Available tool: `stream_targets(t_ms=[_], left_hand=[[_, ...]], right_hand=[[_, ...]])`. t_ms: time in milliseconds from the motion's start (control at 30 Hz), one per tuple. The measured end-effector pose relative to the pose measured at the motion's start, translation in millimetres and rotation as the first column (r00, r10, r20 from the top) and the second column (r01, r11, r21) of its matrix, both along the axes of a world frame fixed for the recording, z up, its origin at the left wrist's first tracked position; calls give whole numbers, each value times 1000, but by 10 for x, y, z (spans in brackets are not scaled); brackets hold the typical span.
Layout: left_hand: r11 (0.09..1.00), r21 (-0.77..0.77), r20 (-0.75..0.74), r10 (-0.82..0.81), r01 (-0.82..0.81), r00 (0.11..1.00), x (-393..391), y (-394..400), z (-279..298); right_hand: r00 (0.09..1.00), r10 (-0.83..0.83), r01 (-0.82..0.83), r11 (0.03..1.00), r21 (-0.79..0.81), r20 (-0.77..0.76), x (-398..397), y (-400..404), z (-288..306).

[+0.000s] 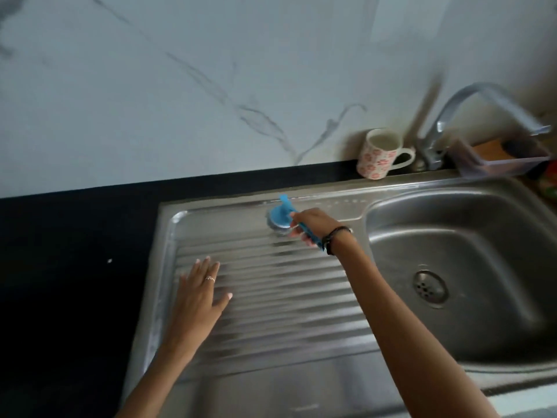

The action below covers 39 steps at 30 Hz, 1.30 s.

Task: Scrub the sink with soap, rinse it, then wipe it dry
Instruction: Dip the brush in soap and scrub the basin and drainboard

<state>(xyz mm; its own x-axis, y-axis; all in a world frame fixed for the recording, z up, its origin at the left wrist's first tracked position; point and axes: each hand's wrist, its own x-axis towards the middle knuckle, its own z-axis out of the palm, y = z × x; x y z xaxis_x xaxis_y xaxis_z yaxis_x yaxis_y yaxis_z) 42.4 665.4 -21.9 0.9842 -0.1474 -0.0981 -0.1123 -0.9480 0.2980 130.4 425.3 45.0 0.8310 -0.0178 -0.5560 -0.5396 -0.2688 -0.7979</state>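
Note:
The stainless steel sink [482, 236] has a bowl on the right and a ribbed drainboard [271, 297] on the left. My right hand [313, 226] grips the blue handle of a scrubber [278, 217] whose steel-wool head sits on the far part of the drainboard. My left hand [200, 292] rests flat with spread fingers on the drainboard's left side. The drain strainer [429, 286] lies in the bowl's bottom.
A chrome tap [470, 116] stands behind the bowl. A patterned mug [381, 153] stands left of the tap by the marble wall. A clear tray [500, 158] with sponges is at the right. Black countertop [69, 251] stretches to the left.

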Motion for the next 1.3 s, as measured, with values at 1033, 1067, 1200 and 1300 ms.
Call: stream_targets(t_ms=[1033,1067,1200,1300], left_hand=[[1000,7,-84,-11,11,996,-222,672,-114],[999,17,-87,-27,29,996,-249,662,-122],[997,49,-74,-58,62,996,-390,680,-162],[995,70,-97,-69,76,993,-538,689,-121]], right_hand=[[895,435,-233,639,-733,94,-4,1478,-333],[921,381,-193,618,-762,76,-12,1226,-345],[994,88,4,542,-840,62,-59,372,-382],[990,-103,137,601,-787,94,-91,468,-431]])
